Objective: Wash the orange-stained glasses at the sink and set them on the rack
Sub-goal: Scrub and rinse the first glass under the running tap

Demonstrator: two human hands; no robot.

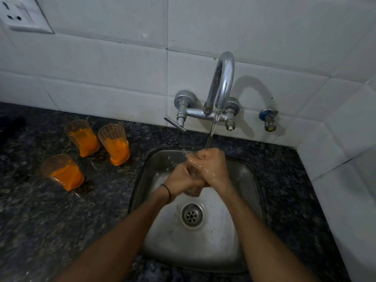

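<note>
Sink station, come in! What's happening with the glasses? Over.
Left hand, right hand both grip one glass under running tap. Three orange-stained glasses wait on counter. No rack in view.

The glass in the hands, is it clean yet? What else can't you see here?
1. Head view: the glass is mostly covered by the left hand and right hand gripping it, so any orange left cannot be told.
2. The rack is outside the frame.
3. A dark thing on the counter is cut off by the left edge and too dim to name.
</note>
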